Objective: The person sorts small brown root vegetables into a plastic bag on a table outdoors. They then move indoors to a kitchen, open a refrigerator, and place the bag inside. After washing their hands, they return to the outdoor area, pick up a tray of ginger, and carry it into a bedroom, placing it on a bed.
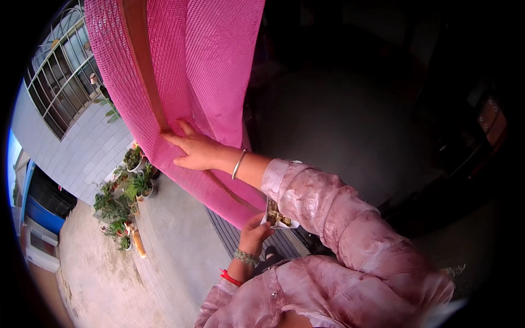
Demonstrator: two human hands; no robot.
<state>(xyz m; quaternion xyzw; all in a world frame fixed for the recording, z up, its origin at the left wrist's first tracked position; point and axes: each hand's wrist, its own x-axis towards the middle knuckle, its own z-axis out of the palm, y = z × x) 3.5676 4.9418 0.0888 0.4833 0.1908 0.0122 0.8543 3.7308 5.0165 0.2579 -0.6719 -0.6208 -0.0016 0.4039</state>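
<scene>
A pink mesh curtain point(219, 60) with a brown strip running down it hangs in front of me. My right hand point(194, 148), wearing a silver bangle, reaches across and presses against the curtain beside the strip, its fingers spread. Lower down, my left hand point(255, 232), with a green bracelet and a red cord at the wrist, is closed on the edge of a white tray point(292, 224). Brown pieces point(278, 217) lie in that tray; I cannot tell what they are. My right sleeve hides part of it.
Potted plants point(117, 202) stand along a pale tiled wall point(90, 153) with a barred window point(63, 82). An orange and white animal point(138, 243) is near the pots. Dark grooved flooring point(229, 235) lies below the curtain. The right side is a dim interior.
</scene>
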